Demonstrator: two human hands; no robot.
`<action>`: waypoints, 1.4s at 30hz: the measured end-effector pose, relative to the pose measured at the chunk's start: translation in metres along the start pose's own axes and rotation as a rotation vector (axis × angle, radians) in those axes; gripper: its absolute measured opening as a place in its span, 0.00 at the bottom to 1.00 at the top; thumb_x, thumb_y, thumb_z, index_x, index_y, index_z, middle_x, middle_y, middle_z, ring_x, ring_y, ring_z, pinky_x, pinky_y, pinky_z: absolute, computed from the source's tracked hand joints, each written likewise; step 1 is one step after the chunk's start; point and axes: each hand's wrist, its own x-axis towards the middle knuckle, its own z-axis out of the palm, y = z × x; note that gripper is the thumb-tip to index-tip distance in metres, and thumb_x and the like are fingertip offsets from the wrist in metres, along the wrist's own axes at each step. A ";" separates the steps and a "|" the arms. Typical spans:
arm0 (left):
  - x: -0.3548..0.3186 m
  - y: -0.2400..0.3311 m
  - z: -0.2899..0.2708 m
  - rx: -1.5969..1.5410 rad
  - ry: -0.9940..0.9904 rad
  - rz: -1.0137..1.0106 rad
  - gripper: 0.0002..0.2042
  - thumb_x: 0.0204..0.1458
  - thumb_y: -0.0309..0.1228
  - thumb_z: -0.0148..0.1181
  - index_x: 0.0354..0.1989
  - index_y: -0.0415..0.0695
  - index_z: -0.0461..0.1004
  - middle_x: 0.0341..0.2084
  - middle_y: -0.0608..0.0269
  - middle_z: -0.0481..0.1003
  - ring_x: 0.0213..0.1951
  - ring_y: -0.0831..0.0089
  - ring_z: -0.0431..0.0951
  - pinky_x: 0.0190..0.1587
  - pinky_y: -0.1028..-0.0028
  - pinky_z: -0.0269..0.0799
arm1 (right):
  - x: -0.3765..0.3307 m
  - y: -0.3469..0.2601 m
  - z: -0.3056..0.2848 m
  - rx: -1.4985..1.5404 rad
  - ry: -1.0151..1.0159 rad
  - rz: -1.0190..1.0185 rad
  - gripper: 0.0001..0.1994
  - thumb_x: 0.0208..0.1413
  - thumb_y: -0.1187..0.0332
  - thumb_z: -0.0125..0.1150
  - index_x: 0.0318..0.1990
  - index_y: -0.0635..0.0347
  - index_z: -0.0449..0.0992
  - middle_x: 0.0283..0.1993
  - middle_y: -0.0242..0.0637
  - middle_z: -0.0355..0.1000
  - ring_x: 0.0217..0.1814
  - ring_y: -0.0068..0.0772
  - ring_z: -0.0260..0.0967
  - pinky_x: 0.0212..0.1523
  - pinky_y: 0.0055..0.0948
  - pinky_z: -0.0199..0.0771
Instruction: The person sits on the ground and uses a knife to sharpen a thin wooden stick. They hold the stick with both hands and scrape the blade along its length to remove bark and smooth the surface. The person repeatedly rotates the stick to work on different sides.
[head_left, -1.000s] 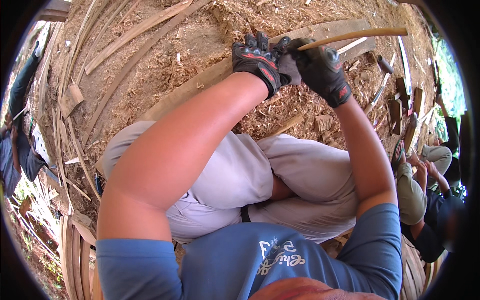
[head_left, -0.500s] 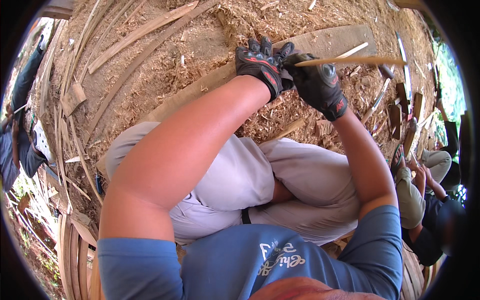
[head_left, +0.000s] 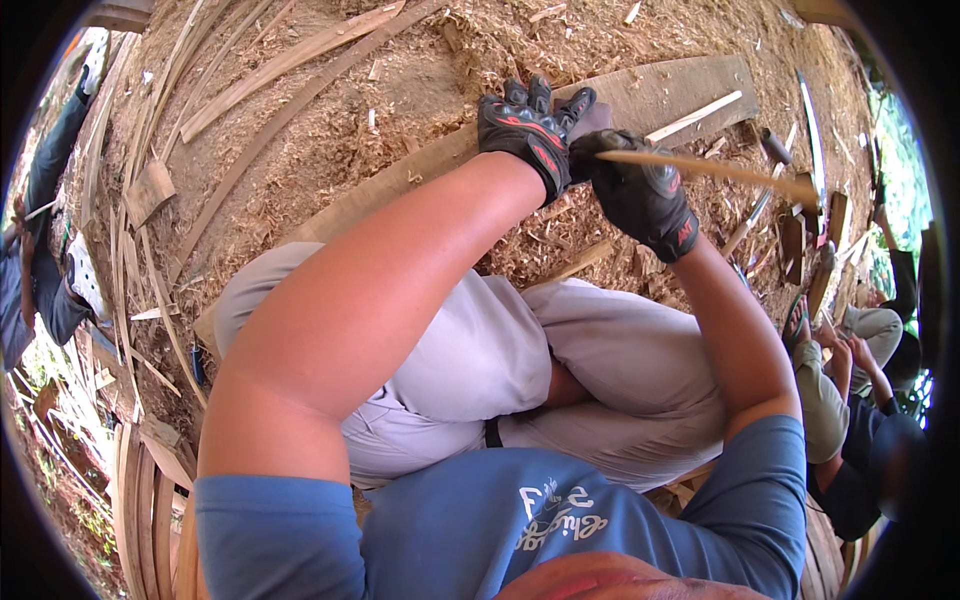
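Head view: my right hand [head_left: 640,190], black textured glove, is fisted around a thin pale bamboo stick [head_left: 720,170] angled rightward. My left hand [head_left: 528,125], gloved too, presses flat on a rough plank [head_left: 680,90] over the sawdust-strewn ground [head_left: 330,130].

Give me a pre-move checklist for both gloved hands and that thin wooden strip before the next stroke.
1. Right hand gripping the thin wooden strip: ok.
2. Left hand close against the right, gloved: ok.
3. What the left hand holds: cannot tell, hidden by its fingers.
4. Strip's free end points right, toward a seated person: not ok.
5. Wooden plank lies under the hands: ok.
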 end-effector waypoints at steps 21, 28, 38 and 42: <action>-0.010 0.003 -0.025 0.134 -0.059 -0.020 0.54 0.53 0.76 0.51 0.83 0.66 0.34 0.81 0.49 0.46 0.79 0.46 0.50 0.75 0.46 0.51 | 0.006 0.033 -0.014 -0.167 0.120 0.270 0.08 0.68 0.66 0.60 0.46 0.57 0.82 0.36 0.44 0.81 0.38 0.46 0.80 0.39 0.40 0.79; 0.007 -0.033 -0.040 0.081 0.016 -0.105 0.64 0.42 0.72 0.69 0.83 0.62 0.35 0.79 0.47 0.50 0.77 0.44 0.55 0.73 0.45 0.59 | 0.003 0.038 -0.016 -0.044 0.160 0.375 0.13 0.69 0.59 0.60 0.44 0.58 0.83 0.32 0.48 0.80 0.34 0.52 0.79 0.35 0.44 0.77; 0.006 -0.035 -0.049 0.244 0.253 -0.184 0.38 0.63 0.51 0.56 0.80 0.53 0.53 0.76 0.46 0.56 0.74 0.47 0.61 0.73 0.52 0.60 | 0.002 0.003 -0.004 -0.052 0.133 0.430 0.13 0.69 0.59 0.59 0.45 0.59 0.83 0.33 0.50 0.79 0.36 0.53 0.80 0.36 0.46 0.77; -0.012 -0.004 -0.008 0.100 0.318 -0.015 0.37 0.64 0.53 0.52 0.80 0.56 0.54 0.75 0.47 0.59 0.74 0.47 0.61 0.72 0.49 0.59 | 0.004 0.002 -0.005 0.017 0.135 0.508 0.13 0.68 0.60 0.60 0.44 0.60 0.83 0.35 0.49 0.81 0.38 0.52 0.81 0.39 0.45 0.78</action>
